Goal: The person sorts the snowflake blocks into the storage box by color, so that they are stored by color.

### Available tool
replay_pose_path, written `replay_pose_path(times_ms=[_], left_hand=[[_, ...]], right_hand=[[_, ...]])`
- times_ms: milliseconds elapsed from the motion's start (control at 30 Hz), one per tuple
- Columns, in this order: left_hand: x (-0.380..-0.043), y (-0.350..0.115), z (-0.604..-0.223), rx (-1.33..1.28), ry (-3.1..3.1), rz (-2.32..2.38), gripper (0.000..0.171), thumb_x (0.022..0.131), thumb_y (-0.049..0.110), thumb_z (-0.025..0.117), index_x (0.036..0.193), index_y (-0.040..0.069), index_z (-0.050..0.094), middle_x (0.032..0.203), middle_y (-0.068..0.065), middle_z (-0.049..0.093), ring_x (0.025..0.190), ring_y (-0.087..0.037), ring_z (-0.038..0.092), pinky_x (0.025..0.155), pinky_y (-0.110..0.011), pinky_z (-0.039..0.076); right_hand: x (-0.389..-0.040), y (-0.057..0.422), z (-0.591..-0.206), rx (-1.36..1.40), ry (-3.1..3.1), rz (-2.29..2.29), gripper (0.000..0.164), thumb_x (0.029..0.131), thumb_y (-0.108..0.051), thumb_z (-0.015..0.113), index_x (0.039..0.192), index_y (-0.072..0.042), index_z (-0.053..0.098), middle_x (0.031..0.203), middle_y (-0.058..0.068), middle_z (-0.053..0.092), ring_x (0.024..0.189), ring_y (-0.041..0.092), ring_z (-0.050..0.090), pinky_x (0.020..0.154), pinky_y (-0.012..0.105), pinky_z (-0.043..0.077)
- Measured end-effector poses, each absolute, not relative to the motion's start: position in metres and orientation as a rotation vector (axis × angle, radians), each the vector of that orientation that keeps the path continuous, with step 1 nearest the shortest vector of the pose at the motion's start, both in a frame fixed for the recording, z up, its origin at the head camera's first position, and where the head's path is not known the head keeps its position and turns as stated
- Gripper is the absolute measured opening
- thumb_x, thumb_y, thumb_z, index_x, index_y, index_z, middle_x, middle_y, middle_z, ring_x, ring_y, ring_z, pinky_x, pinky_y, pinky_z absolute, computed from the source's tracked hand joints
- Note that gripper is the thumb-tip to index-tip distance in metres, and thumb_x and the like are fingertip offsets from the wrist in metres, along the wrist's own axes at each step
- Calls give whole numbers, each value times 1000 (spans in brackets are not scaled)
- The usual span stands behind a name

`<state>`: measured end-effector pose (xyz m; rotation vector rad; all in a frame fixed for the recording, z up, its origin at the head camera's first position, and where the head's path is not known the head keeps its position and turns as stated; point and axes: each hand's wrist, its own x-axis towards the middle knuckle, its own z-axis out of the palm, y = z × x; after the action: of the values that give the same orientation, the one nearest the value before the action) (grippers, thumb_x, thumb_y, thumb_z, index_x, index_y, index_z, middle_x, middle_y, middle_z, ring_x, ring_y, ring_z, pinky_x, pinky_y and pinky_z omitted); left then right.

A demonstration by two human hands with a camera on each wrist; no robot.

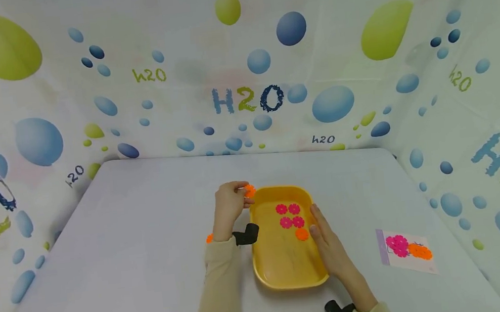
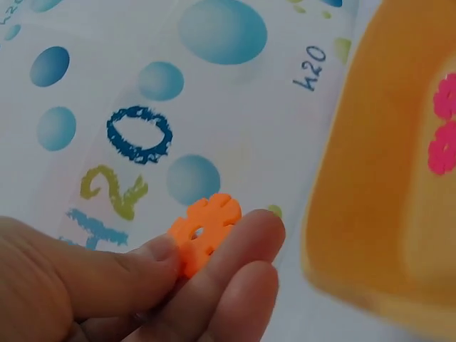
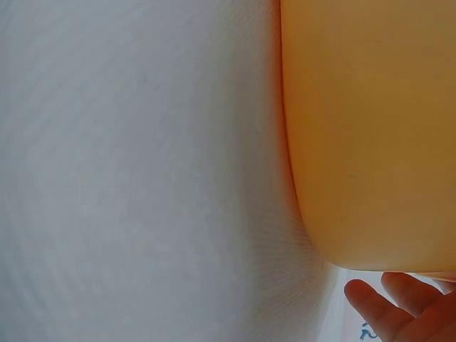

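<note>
An orange flower-shaped disc (image 2: 203,231) with notched edges and a central hole is pinched between thumb and fingers of my left hand (image 1: 229,202), just off the far left corner of a yellow tray (image 1: 290,274). Along the tray's right side lies my right hand (image 1: 331,249), its fingers fairly straight at the rim. The right wrist view shows its fingertips (image 3: 367,299) beside the tray wall. Inside the tray, several pink flower discs (image 1: 286,222) are grouped in two rows, and one orange disc (image 1: 301,234) sits just below them.
To the right of the tray lies a card (image 1: 408,251) picturing pink and orange flower discs. Another orange piece (image 1: 210,238) peeks out from behind my left wrist. A white table (image 1: 150,248) carries everything, with a patterned curtain (image 1: 188,45) behind it.
</note>
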<state>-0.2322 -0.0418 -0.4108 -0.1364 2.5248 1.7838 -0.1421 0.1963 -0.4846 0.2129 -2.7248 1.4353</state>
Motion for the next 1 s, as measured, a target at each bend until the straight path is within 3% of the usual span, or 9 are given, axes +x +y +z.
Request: replay_pose_path(times_ms=[667,767,900,1000], left_hand=[[-234,4,-411,-37,2338,1634,29,99,4,48,123,-5,61,123,-23,63,84,-33,73,69,-30,59],[-234,7,-413,13,2359,1514,26,97,3,51,118,-5,65,113,-22,67,73,-29,73,65,-29,58],[-232,13,-416,68,2417,1379,21,93,2,58,108,-3,71,88,-17,71,59,-22,70,58,-28,57],[-229,18,-416,96,2484,1286,14,89,0,60,87,-3,73,66,-9,63,54,-21,68,54,-28,56]], right_hand=[[-142,195,-479,191,-2745,1432,56,106,-29,33,155,-9,16,162,16,14,148,41,17,117,58,15],[-142,195,-479,195,-2738,1440,56,106,-29,33,155,-8,15,162,17,14,148,40,17,117,57,15],[-142,196,-480,207,-2731,1444,55,106,-25,33,155,-7,15,162,17,15,148,41,17,117,57,15],[-142,196,-481,202,-2739,1439,55,106,-27,33,155,-8,15,162,17,15,148,41,17,118,57,15]])
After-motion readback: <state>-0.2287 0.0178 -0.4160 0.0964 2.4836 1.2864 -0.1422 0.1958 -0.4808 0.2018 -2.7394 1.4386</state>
